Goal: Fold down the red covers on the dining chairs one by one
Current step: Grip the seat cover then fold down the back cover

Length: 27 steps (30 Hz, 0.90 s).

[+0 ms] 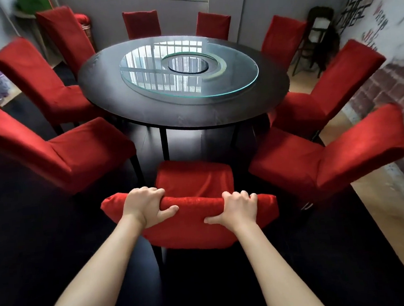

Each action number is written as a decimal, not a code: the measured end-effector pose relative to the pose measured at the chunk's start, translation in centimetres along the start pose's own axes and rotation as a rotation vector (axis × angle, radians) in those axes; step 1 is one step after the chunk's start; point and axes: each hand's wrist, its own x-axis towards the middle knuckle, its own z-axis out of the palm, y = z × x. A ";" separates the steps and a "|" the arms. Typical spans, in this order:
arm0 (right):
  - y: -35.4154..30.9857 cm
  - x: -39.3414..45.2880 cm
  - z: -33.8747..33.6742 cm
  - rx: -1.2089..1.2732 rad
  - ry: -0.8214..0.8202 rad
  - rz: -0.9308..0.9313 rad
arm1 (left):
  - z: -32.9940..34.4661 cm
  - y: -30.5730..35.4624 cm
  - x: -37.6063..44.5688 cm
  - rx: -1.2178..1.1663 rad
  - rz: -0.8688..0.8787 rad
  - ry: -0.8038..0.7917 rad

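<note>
Only the top of the nearest chair back is clearly seen, since its lower legs are lost in the dark floor and its seat is partly hidden behind the bunched red cover point(193, 229). That cover, a soft velvety fabric, is gathered into a thick roll along the top rail, directly in front of the camera at the near edge of the round table point(108, 97). The roll is gripped by the left hand point(147, 206), fingers curled over the far side and thumb pressed along the near side; it is gripped likewise by the right hand point(237, 209), knuckles raised and thumb stretched leftward beneath. Both forearms are cut off at the lower frame edge. The table top is dark and matte, and a circular glass turntable point(239, 86) with a greenish rim is carried on it, window bars being mirrored in the glass. 9 other red-covered chairs point(56, 146) are ranged around the table. At the far right, a dark folding chair point(317, 33) is perhaps draped with something black, though blur makes this uncertain.
</note>
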 end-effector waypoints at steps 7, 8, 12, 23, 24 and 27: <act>-1.9 1.8 -0.5 -0.001 -0.015 0.036 | 0.7 -2.4 2.0 -0.020 0.022 -0.008; -1.9 2.0 -0.6 -0.002 -0.017 0.034 | 0.7 -2.5 2.1 -0.022 0.022 -0.004; -1.9 2.6 -0.9 -0.012 -0.054 0.036 | 0.8 -2.4 2.7 -0.022 0.010 -0.009; -2.1 3.4 -1.2 -0.012 -0.055 0.042 | 1.1 -3.0 3.6 0.012 0.010 -0.023; -2.1 3.4 -1.2 -0.012 -0.057 0.043 | 1.1 -3.0 3.6 0.015 0.009 -0.022; -2.2 3.3 -1.2 -0.017 -0.059 0.041 | 1.2 -3.1 3.5 0.008 0.004 -0.023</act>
